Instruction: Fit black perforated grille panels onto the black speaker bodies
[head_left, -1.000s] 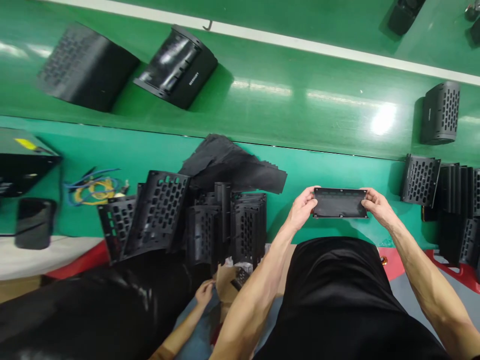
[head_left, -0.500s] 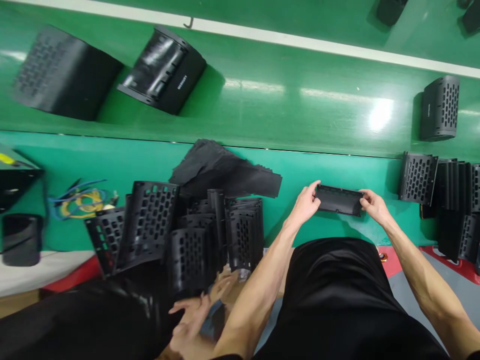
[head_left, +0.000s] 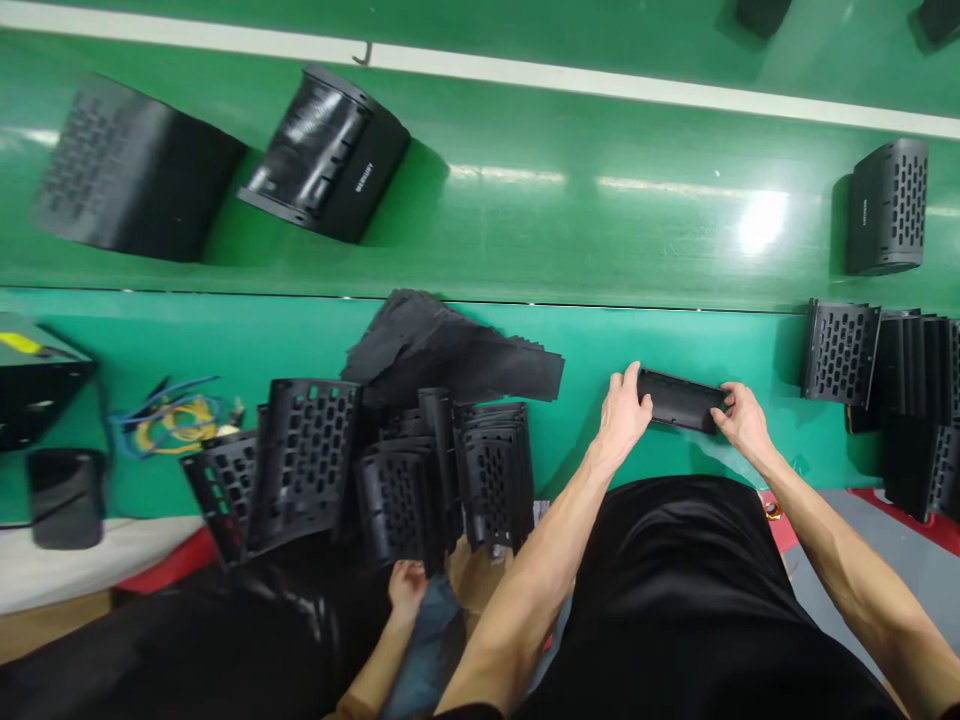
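Note:
A black plastic cover panel, its hollow side facing up, is held at both ends over the green bench mat. My left hand is closed on its left end, with the thumb over the near edge. On the right end, my right hand grips the panel between thumb and fingers. Left of my hands lies a fanned pile of thin black sheets. Nearer me stand stacks of perforated black panels, and one larger perforated panel leans beside them.
More perforated panels are stacked at the right. Assembled black housings sit on the green conveyor beyond the bench. Coiled cables and a dark box lie at the far left. A co-worker's hand is beneath the panel stacks.
Both of my hands still hold the panel, and my left hand has shifted slightly inward along it. The co-worker's hand has moved up to the perforated panels. The view has shifted slightly.

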